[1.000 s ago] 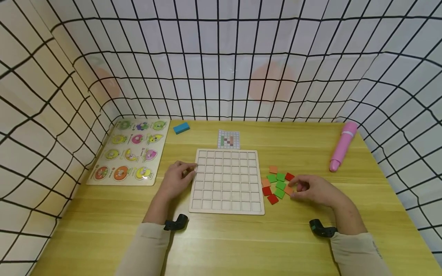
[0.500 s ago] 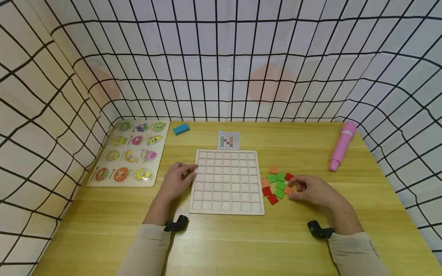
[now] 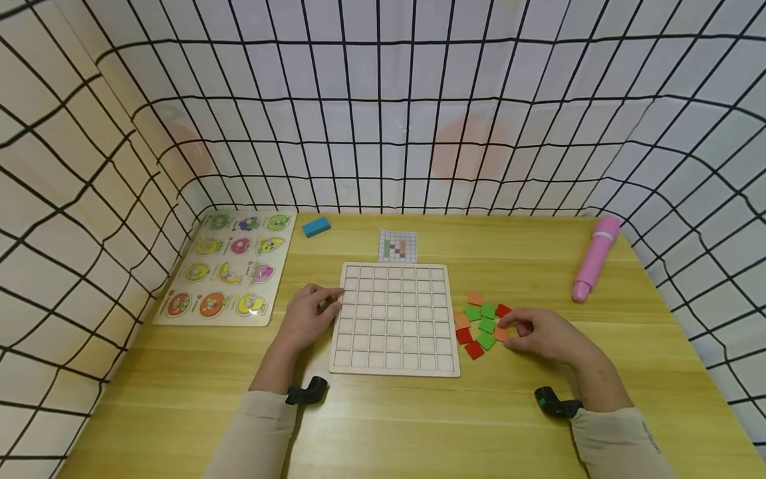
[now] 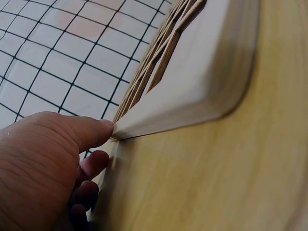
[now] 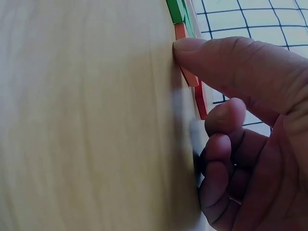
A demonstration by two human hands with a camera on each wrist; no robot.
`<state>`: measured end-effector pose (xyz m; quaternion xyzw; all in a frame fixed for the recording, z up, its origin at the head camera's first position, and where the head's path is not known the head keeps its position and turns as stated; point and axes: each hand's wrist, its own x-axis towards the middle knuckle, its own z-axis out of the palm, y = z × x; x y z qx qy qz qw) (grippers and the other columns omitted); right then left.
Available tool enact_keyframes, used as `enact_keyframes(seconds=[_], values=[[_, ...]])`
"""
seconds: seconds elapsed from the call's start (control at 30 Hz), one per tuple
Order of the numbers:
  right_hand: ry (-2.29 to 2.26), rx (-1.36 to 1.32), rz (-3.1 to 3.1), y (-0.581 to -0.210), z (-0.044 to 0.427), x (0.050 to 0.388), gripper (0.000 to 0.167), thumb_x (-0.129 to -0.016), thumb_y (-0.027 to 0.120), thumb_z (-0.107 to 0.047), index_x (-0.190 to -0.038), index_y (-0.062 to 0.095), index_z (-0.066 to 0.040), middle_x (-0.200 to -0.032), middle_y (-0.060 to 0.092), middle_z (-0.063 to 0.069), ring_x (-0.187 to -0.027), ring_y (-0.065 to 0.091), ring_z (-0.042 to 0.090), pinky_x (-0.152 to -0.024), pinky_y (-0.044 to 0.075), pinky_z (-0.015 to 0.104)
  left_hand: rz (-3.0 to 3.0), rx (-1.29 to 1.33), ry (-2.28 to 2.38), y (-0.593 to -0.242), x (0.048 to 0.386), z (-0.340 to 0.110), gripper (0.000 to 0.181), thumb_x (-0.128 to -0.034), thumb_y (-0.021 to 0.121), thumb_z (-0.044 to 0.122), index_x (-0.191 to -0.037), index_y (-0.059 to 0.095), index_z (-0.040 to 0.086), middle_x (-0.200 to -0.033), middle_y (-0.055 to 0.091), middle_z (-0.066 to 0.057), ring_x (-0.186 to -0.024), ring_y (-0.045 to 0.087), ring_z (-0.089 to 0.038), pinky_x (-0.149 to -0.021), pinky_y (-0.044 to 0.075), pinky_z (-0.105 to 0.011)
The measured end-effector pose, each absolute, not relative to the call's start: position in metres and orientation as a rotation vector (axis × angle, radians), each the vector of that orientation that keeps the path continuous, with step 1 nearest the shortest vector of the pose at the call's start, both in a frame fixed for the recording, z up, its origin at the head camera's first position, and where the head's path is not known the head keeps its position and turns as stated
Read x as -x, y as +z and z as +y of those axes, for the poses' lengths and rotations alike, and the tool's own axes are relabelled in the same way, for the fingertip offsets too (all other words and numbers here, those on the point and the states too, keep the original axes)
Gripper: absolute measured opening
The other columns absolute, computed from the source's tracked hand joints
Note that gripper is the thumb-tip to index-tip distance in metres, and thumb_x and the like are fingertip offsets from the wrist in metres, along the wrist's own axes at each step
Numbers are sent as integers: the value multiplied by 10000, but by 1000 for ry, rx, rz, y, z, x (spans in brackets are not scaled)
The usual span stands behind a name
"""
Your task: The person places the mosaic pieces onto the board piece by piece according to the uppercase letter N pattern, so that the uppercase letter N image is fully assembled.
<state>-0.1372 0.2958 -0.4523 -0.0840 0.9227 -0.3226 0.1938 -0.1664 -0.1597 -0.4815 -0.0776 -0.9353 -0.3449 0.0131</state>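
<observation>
My left hand (image 3: 308, 314) rests at the left edge of a pale wooden grid board (image 3: 395, 374), whose squares hold no tiles. Thumb and index fingertips touch that edge; in the left wrist view the thumb (image 4: 91, 131) meets the board's side and the other fingers bend loosely. Right of the board, several small square tiles lie flat: green (image 3: 487, 325), red (image 3: 474, 350) and orange (image 3: 475, 297). My right hand (image 3: 553, 336) rests at their right side, thumb and index by an orange tile (image 3: 501, 334). The right wrist view shows the thumb (image 5: 207, 50) against it; the index tip is hidden there.
A small patterned grid card (image 3: 397, 247) lies behind the board. At the left is a fruit picture board (image 3: 272, 313), near a blue block (image 3: 316, 227). A pink cylindrical stick (image 3: 594, 259) lies at the back right. Black wire mesh (image 3: 395, 100) walls the table.
Both hands stay almost where they were, at the board's edge and beside the tiles. The head view shifts slightly; no tile is visibly moved.
</observation>
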Motion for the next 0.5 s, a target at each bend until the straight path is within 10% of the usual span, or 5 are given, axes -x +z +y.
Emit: enact_keyframes(seconds=[0.5], values=[[-919,214,2566,-448,294,139,326,-900,753,-215,-1196,680,-99,-740,496,1,-606,455,139,-541,359,256,-2896,251,-1049,-485,167,-160,305,-989,670,242,-1284,727,188,-1040,664,-57,-925,512,-239,-824,372,-363]])
